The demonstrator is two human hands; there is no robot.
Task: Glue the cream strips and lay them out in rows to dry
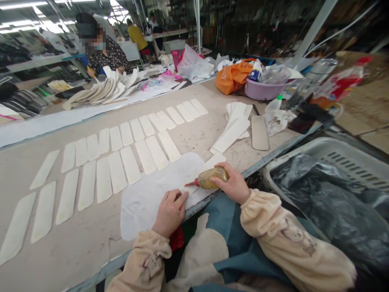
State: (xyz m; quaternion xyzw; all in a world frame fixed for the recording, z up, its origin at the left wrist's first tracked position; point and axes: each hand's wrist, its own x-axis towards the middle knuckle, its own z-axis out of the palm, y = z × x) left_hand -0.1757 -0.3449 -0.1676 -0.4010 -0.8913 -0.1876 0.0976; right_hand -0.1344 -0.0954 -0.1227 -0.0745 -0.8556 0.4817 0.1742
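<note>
My right hand [233, 185] grips a squeeze bottle of yellowish glue [212, 177] with a red nozzle pointing left. The nozzle tip sits over a long white strip [204, 169] lying on a white sheet [152, 194] at the table's near edge. My left hand [170, 211] rests on that sheet with its fingers pressed flat, holding the strip's near end down just left of the nozzle. Two rows of several similar white strips [115, 160] lie spread across the table to the left.
A small stack of white strips [234, 125] and a grey-brown one [259, 133] lie at right. Beyond are a purple basin [263, 90], an orange bag [232, 77] and clutter. A grey basket with black plastic [331, 186] stands at my right. Another person [103, 48] works across the table.
</note>
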